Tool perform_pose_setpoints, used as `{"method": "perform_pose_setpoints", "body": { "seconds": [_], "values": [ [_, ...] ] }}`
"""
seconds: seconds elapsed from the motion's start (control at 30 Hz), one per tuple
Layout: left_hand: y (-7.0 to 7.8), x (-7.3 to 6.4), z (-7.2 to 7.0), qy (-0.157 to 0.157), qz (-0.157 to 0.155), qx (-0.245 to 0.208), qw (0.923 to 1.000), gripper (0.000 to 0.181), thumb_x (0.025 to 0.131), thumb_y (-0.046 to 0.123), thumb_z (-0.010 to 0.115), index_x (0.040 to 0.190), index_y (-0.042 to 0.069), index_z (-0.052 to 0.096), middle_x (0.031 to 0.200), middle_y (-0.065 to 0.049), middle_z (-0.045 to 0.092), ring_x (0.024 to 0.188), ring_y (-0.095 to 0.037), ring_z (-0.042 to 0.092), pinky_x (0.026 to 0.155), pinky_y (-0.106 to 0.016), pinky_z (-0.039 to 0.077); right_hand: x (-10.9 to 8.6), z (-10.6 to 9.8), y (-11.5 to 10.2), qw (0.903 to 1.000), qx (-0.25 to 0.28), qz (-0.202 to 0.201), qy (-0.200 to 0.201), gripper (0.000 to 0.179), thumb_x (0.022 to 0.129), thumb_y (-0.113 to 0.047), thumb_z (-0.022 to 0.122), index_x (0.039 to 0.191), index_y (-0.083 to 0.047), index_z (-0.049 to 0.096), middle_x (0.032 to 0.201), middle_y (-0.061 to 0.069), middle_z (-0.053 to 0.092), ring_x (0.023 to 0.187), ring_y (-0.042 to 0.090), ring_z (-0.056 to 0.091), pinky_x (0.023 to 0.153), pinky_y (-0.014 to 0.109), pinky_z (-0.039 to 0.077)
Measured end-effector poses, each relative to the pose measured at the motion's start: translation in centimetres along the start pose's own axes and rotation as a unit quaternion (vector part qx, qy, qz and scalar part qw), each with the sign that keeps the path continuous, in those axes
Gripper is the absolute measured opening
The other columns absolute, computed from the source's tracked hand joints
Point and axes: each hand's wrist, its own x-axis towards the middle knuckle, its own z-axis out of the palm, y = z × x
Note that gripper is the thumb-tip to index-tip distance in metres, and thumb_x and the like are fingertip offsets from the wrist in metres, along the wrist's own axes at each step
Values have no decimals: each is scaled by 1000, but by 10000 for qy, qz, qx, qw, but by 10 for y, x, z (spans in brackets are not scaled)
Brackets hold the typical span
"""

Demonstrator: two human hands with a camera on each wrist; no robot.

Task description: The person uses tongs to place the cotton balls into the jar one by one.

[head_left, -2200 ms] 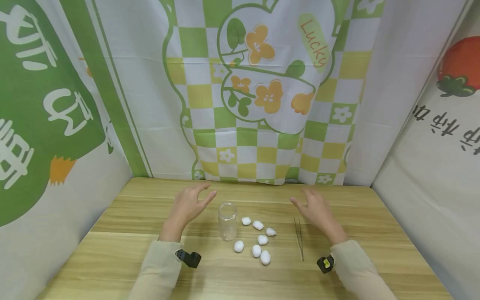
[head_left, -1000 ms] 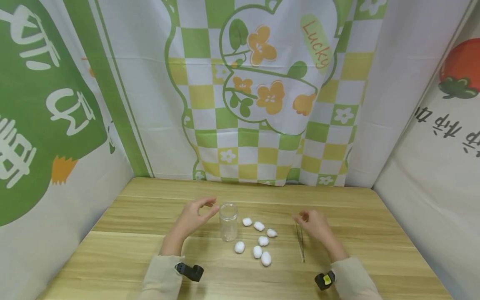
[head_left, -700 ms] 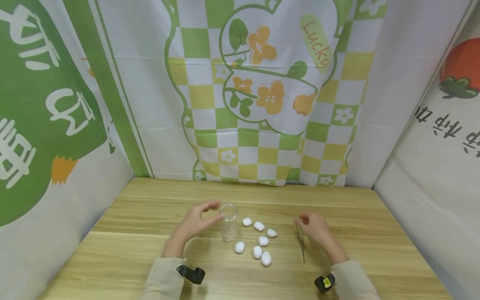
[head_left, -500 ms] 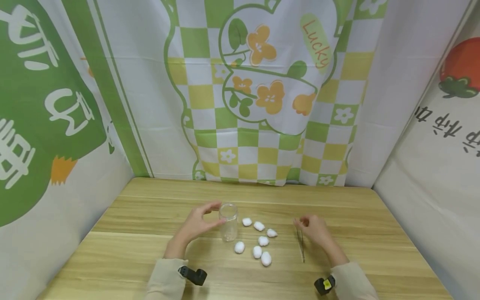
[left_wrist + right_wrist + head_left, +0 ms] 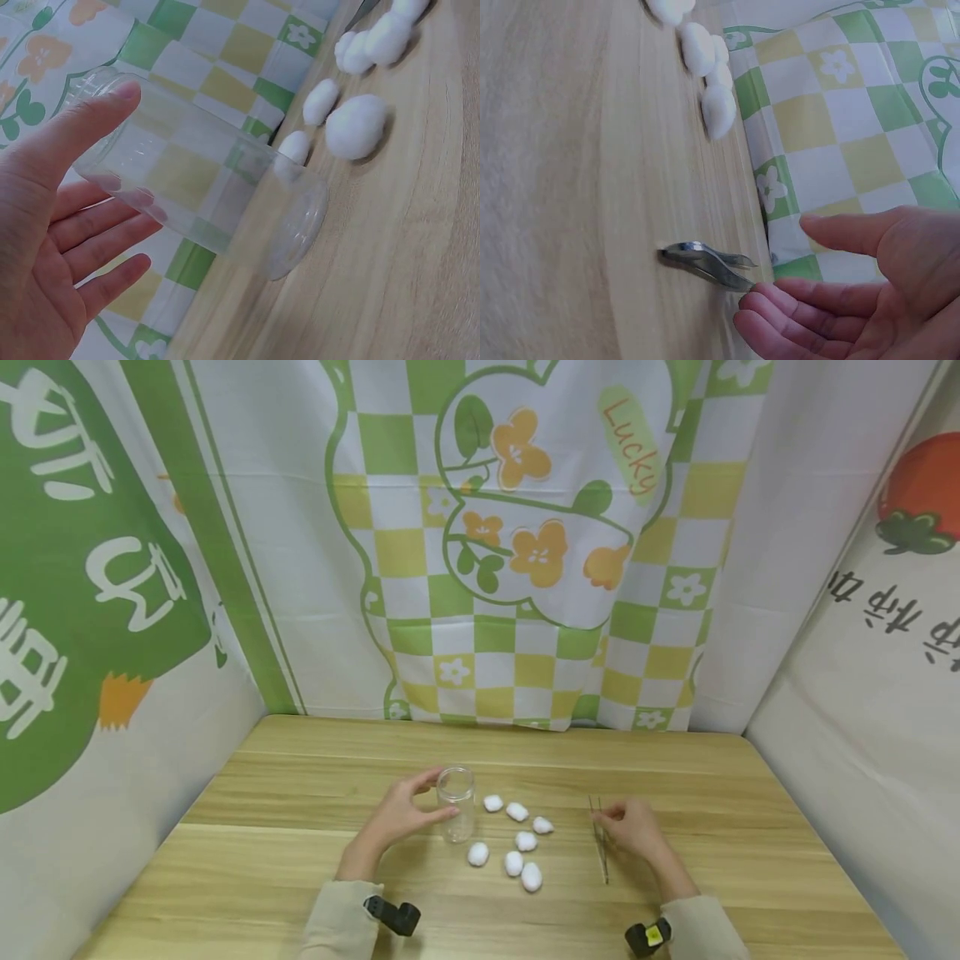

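Note:
A clear, lidless jar point(image 5: 459, 827) stands upright on the table, left of the loose cotton balls point(image 5: 526, 841). My left hand point(image 5: 401, 814) is around its upper part, thumb in front and fingers behind; in the left wrist view the thumb lies along the jar near its mouth and fingertips show through the wall. A pair of metal tweezers point(image 5: 603, 858) lies on the table at the right, its two arms spread at the far end. My right hand point(image 5: 636, 828) is beside it, fingertips right at the tweezers; in the right wrist view the thumb stands apart from the bent fingers.
The wooden table point(image 5: 247, 860) ends at a checked green-and-yellow curtain point(image 5: 491, 668) behind. White printed cloth hangs on both sides. Several cotton balls lie between jar and tweezers. Each wrist wears a small black camera point(image 5: 393, 916) over a beige sleeve.
My left hand has moved right and nearer, from beside the jar to around it. My right hand has come down nearer to me, to the tweezers. Jar, tweezers and cotton balls stay put.

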Motion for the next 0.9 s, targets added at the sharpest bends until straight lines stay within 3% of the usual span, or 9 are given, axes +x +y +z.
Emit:
{"method": "perform_pose_setpoints", "body": {
  "seconds": [0.2,0.37,0.7,0.9],
  "values": [
    [-2,0,2,0,-118,-21,9999,77,77,34,81,139,5,48,137,-19,58,127,-44,53,109,-58,45,-1,2,3,9983,242,510,-131,26,89,-13,66,93,12,67,81,19,68,65,17,64,57,29,61],
    [-3,1,4,39,-104,-21,9999,79,75,33,82,139,3,48,137,-21,57,126,-45,54,109,-58,45,-3,3,5,9963,525,674,-76,24,84,-8,69,92,15,67,79,20,69,62,15,64,55,27,61],
    [-1,-1,8,91,-118,-153,9998,78,73,28,84,138,3,49,137,-20,57,124,-46,55,108,-56,46,-3,11,8,9913,536,1176,238,20,74,-13,80,72,2,66,54,0,58,47,9,55,44,18,51],
    [-1,-2,10,58,-62,-253,9996,75,74,27,83,137,0,50,133,-20,61,125,-45,55,109,-55,46,-3,14,9,9905,462,1235,382,20,71,-13,82,71,1,69,54,-2,59,46,8,53,43,18,50]
  ]
}}
